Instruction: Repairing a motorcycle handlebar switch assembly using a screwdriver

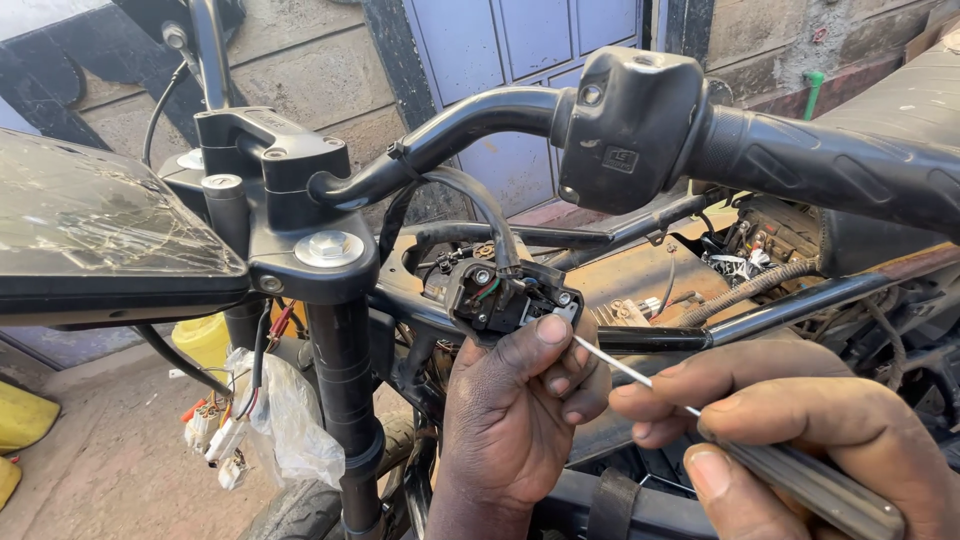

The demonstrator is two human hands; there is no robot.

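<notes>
A stripped motorcycle is seen from above the handlebar. Near the middle of the view, a small black switch housing [505, 293] is held up by the left hand [515, 415], whose thumb is pressed against the housing's right edge while the curled fingers are closed beneath it. The housing's open side is turned toward the viewer, so coloured wires and small screws inside it can be seen. A thick black cable [480, 215] is looped from its top up to the handlebar [450, 130].

A thin metal screwdriver [700, 420] is gripped by the right hand [800, 420], low at the right, pinched between thumb and fingers. Its long axis is laid on a diagonal, from the handle at the near right up to the tip at the far left. The tip is pointed at the housing's right edge, just beside the left thumb; whether it touches the housing cannot be told.

Above, a black control block [630, 125] and rubber grip [820, 165] are mounted on the handlebar's right end. At the left, a cracked dark display [100, 225] is seen, with white connectors [215, 440] and a clear plastic bag [290, 420] hung below it beside the fork tube [345, 400].
</notes>
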